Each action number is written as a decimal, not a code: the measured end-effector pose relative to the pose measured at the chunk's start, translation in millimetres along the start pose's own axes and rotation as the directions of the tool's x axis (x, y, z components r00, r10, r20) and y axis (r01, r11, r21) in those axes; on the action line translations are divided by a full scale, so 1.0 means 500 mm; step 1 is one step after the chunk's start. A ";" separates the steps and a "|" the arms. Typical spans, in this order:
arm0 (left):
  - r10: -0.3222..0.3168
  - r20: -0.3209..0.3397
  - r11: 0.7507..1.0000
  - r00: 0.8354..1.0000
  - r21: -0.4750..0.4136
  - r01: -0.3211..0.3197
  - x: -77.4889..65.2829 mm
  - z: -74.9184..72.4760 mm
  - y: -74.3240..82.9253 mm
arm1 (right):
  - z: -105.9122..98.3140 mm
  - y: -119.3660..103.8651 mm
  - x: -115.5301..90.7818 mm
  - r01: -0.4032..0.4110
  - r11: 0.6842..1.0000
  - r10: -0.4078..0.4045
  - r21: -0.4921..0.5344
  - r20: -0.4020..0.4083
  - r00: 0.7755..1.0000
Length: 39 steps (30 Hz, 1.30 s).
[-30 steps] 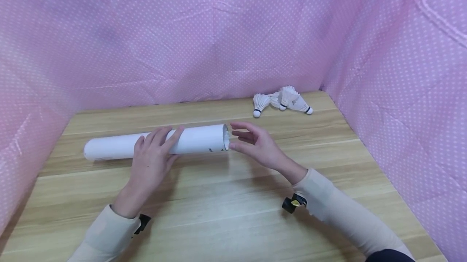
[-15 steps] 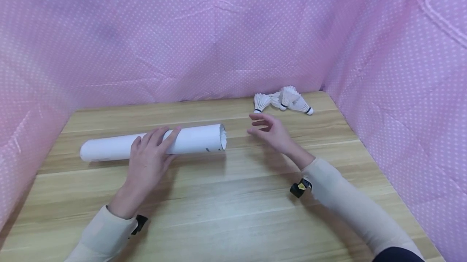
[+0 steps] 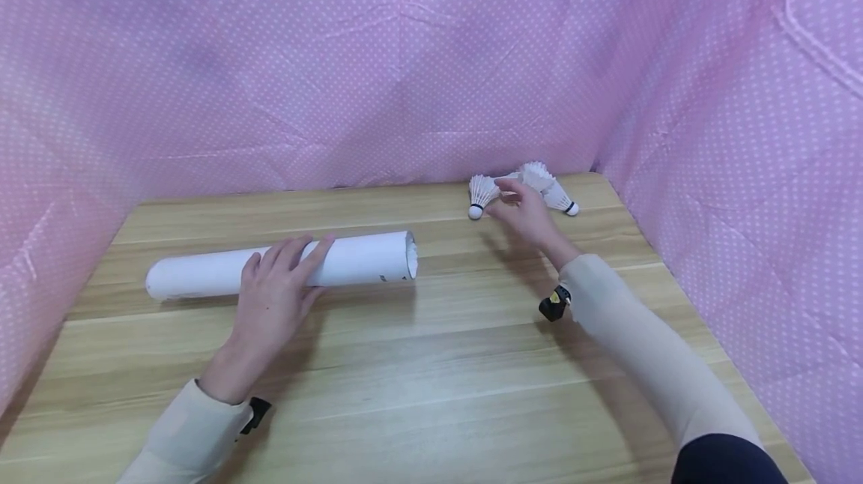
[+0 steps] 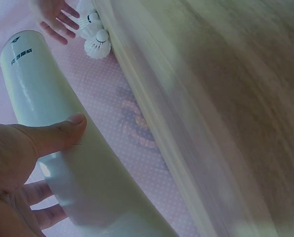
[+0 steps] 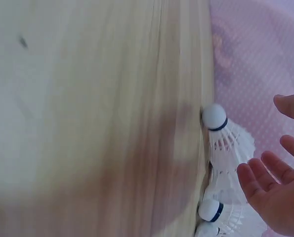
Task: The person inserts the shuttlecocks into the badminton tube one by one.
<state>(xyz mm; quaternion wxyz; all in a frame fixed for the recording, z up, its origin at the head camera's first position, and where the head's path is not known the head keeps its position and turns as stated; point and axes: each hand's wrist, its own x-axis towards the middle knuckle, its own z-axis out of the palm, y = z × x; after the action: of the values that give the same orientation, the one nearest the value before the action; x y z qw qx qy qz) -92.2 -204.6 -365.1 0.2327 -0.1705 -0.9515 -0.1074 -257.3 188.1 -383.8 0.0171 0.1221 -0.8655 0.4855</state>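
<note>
My left hand (image 3: 270, 304) grips a long white shuttlecock tube (image 3: 367, 258) that lies sideways over the table. In the left wrist view, the thumb (image 4: 63, 134) lies across the tube's side, near dark printing at one end. White feathery edges show at the tube's right-hand opening. Over the back of the table, my right hand (image 3: 533, 220) hovers at a small pile of white shuttlecocks, its fingers apart and holding nothing. One shuttlecock (image 5: 231, 136) with a dark band is beside those fingers in the right wrist view. The hand partly hides the pile in the head view.
The wooden table (image 3: 404, 394) runs back to a pink dotted cloth (image 3: 377, 94), which hangs along the back and both sides. The shuttlecocks are close to the table's back right corner. Black wrist cameras sit on both forearms.
My right hand has moved from the tube's opening to the right and back, to the shuttlecock pile. The left hand still grips the tube, which has shifted slightly left.
</note>
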 end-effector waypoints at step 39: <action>-0.007 -0.008 1.000 1.000 -0.019 0.007 -0.004 -0.002 -0.003 | 0.047 -0.038 -0.058 0.077 0.983 -0.045 -0.167 0.192 0.980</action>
<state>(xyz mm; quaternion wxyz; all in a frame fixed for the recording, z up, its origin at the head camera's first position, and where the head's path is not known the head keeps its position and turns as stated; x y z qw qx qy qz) -90.6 -206.7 -365.3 0.2346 -0.1689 -0.9500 -0.1179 -222.8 164.1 -384.5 -0.0387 0.1917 -0.8981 0.3939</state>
